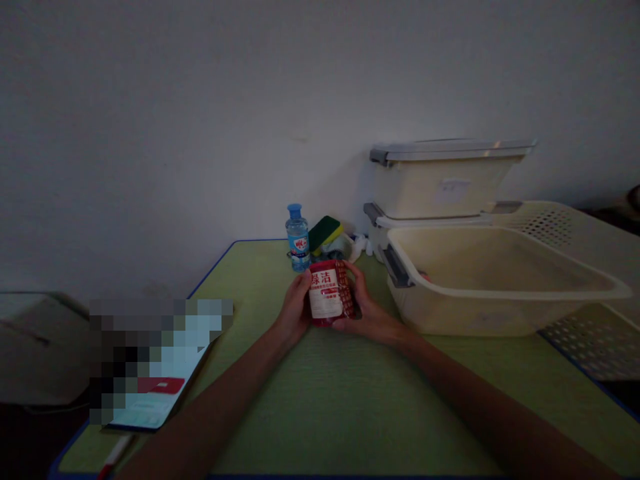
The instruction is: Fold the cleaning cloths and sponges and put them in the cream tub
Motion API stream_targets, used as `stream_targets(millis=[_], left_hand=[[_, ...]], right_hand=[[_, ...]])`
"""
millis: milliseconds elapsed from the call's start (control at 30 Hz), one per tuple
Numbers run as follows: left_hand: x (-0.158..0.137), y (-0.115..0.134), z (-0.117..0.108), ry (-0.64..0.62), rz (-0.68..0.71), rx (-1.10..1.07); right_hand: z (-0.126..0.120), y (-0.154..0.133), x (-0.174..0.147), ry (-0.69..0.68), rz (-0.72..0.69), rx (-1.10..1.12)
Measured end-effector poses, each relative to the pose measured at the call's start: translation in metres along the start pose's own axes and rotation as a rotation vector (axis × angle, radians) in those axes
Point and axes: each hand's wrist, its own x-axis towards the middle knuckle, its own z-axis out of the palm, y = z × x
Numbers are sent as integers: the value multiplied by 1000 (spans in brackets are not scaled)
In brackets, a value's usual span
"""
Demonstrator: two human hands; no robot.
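Observation:
Between my two hands, a little above the green table (300, 420), is a red roll of garbage bags (326, 300) with a white label of red characters facing me. My left hand (295, 303) grips its left side, thumb near the label's edge. From the right, my right hand (367, 310) is closed around the other side, thumb low and fingers near the top. Just behind the roll stands a clear blue bottle (299, 243) with a blue cap. A green and yellow sponge (326, 233) leans over some grey cloth-like items, partly hidden by the roll.
To the right sits an open cream bin (465, 313); behind it are stacked lidded boxes (415, 190) and a perforated white basket (580, 233). On the left lies a partly blurred-out tablet-like screen (150, 407), near a red and white pen-like stick (117, 452).

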Motion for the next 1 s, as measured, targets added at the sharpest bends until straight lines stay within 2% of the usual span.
stream_targets(millis=[133, 300, 567, 1000], left_hand=[[2, -7, -3, 10, 131, 49], [-1, -10, -3, 10, 176, 107], [-1, -11, -7, -29, 230, 213], [0, -8, 1, 31, 162, 224]], right_hand=[[5, -4, 0, 120, 128, 119], [15, -3, 5, 271, 141, 143], [18, 0, 6, 349, 109, 82], [17, 9, 7, 410, 119, 116]])
